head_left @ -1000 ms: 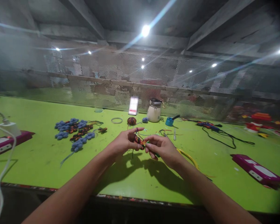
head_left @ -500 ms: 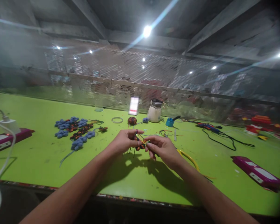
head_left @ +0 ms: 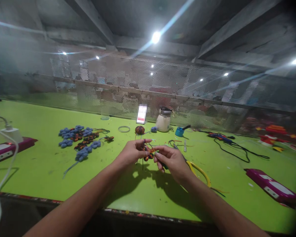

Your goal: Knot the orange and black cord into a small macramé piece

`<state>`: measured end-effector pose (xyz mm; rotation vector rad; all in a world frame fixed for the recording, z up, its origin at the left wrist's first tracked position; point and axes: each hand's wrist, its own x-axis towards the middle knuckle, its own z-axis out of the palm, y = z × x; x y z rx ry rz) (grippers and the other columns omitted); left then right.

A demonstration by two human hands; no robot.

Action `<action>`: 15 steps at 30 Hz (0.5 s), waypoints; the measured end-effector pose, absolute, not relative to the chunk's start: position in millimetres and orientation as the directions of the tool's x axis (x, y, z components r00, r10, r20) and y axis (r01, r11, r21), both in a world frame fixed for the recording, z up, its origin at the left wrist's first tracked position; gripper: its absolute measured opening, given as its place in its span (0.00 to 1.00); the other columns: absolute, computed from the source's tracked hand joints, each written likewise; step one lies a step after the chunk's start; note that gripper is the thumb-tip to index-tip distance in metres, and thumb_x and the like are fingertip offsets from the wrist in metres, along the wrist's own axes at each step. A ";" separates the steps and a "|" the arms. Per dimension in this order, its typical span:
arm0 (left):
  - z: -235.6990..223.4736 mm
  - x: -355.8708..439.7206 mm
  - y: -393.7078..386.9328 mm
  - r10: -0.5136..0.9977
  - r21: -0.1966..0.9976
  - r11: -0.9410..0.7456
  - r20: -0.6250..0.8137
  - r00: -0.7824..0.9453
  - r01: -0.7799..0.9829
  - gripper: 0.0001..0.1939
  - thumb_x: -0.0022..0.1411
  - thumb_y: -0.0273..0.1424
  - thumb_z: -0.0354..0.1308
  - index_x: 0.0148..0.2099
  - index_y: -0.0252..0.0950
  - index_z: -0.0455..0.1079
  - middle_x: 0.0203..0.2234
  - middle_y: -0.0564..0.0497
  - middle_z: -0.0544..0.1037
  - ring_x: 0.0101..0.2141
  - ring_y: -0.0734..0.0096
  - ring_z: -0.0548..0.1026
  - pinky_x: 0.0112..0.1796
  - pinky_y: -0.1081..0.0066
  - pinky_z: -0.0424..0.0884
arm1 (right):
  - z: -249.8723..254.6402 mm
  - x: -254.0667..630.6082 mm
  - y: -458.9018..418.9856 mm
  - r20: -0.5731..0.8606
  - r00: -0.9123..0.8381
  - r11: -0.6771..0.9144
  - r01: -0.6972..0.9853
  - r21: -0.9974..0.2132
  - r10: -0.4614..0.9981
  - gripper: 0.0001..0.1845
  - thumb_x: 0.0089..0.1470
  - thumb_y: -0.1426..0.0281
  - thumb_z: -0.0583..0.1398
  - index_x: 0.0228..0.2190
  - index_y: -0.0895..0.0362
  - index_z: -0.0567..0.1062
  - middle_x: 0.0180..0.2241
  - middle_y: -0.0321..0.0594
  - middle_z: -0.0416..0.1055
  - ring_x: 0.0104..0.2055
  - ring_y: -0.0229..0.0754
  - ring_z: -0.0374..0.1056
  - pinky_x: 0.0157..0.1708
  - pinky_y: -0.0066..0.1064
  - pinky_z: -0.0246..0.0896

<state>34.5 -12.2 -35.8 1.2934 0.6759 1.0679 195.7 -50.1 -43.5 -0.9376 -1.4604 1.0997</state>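
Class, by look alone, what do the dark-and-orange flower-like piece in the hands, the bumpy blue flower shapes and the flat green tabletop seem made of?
Dark-and-orange flower-like piece: probably matte yarn; loose strands hang below it.
Bumpy blue flower shapes: likely matte, fluffy yarn, given the puffy petals and trailing strand.
Flat green tabletop: smooth, faintly glossy, perhaps laminate or paint; it shows a pale sheen.

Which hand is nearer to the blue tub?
Right. The right hand is slightly left of the blue tub, on its near side; the left hand, also on the near side, is much farther left.
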 end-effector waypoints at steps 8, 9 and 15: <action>-37.5 36.3 -11.1 0.873 0.973 -0.198 0.229 0.431 -0.118 0.30 0.43 0.23 0.63 0.51 0.25 0.67 0.18 0.53 0.73 0.20 0.74 0.69 0.26 0.70 0.64 | -42.3 198.6 -50.6 0.334 -0.140 0.362 0.316 -0.877 0.932 0.15 0.51 0.69 0.57 0.41 0.62 0.74 0.20 0.34 0.66 0.14 0.32 0.61 0.15 0.25 0.57; -37.1 36.7 -11.7 0.873 0.973 -0.205 0.232 0.428 -0.108 0.29 0.43 0.23 0.62 0.51 0.25 0.67 0.18 0.53 0.73 0.20 0.74 0.69 0.26 0.70 0.64 | -42.8 198.7 -50.4 0.340 -0.135 0.366 0.324 -0.872 0.931 0.15 0.51 0.69 0.57 0.41 0.62 0.74 0.20 0.33 0.66 0.15 0.32 0.61 0.15 0.25 0.57; -33.9 35.2 -14.8 0.891 0.974 -0.064 0.153 0.426 -0.216 0.27 0.43 0.19 0.60 0.50 0.28 0.68 0.19 0.55 0.71 0.21 0.75 0.69 0.29 0.71 0.63 | -44.0 195.3 -50.6 0.370 -0.077 0.376 0.276 -0.884 0.926 0.13 0.50 0.69 0.58 0.38 0.61 0.75 0.19 0.32 0.63 0.15 0.29 0.57 0.15 0.24 0.53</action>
